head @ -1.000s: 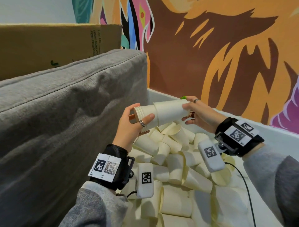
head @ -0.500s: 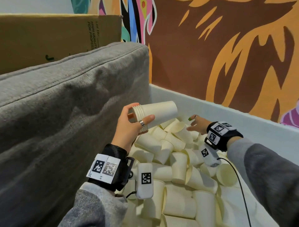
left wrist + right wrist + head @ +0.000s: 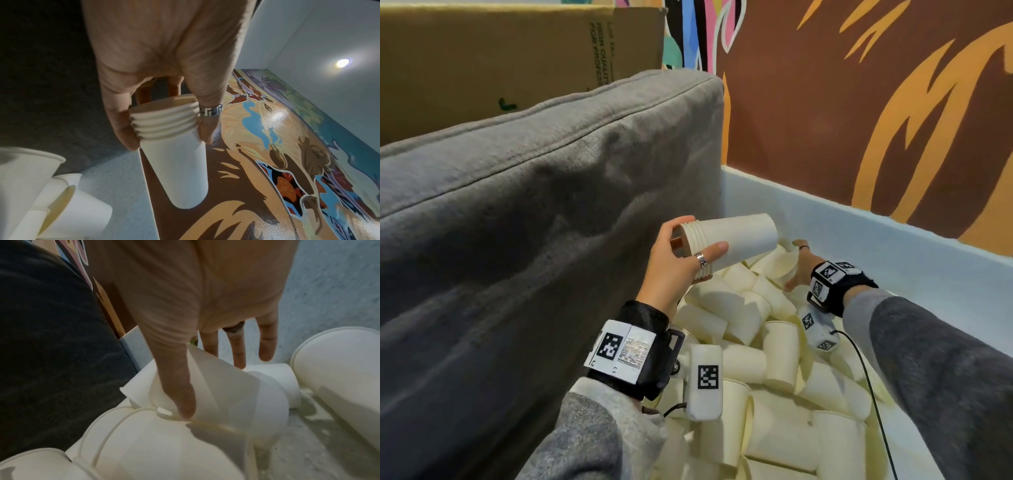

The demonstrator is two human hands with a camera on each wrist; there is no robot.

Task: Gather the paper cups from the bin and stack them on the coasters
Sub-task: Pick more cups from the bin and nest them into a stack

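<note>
Holds a stack of paper cups (image 3: pixel 736 240) in the left hand (image 3: pixel 674 263), up in the air above the bin (image 3: pixel 859 246) and close to the big gray cushion (image 3: pixel 517 222). Grips the stack near its open end, with the thumb on one side of the rims and the fingers curled round the other side. Shows about five rims packed close together in the left wrist view, with the stack (image 3: pixel 174 162) lying on its side and its closed end pointing away from the left hand (image 3: pixel 164 48). Wears a silver ring (image 3: pixel 210 110) on the thumb. Reaches down with the right hand (image 3: pixel 798 270) to the far end of the bin, right among the loose cups (image 3: pixel 774 359). Pinches one tipped cup (image 3: pixel 226 386) there, with the thumb of the right hand (image 3: pixel 205 288) pressed on the near side by the rim and the first finger mostly hidden behind it. Keeps the other three fingers (image 3: pixel 267 344) straight and spread, pointing down at the bin wall. Leaves that cup low, touching other cups in the heap. Behind the cushion, a brown cardboard box (image 3: pixel 482 61). Behind the bin, a painted wall (image 3: pixel 825 102) in brown and orange.
</note>
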